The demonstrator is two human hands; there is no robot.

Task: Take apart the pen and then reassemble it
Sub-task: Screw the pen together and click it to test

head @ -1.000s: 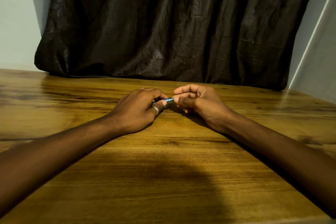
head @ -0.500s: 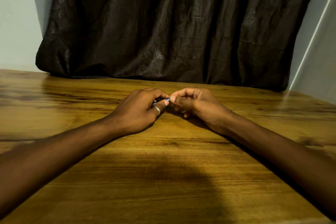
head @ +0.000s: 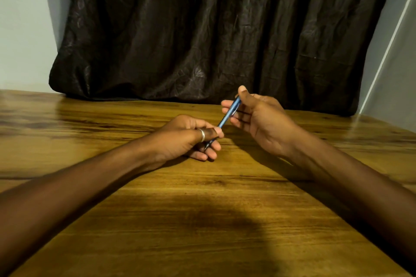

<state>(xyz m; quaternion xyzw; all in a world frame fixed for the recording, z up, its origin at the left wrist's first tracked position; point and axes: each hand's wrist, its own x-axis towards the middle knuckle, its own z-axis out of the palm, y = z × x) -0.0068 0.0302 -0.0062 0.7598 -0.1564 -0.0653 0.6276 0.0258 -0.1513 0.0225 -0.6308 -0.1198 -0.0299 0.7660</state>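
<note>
A slim blue pen slants from lower left to upper right above the middle of the wooden table. My left hand, with a silver ring on one finger, pinches the pen's lower end, and the dark tip pokes out below its fingers. My right hand is raised and holds the pen's upper end between the thumb on top and the fingers beneath. The pen looks to be in one piece.
A dark wrinkled curtain hangs behind the table's far edge. Pale walls stand to the left and right. My head's shadow falls on the near part of the table.
My hands were close together over the pen, low on the table. Now the right hand has lifted and moved right, and the pen's blue barrel shows at a slant between both hands.
</note>
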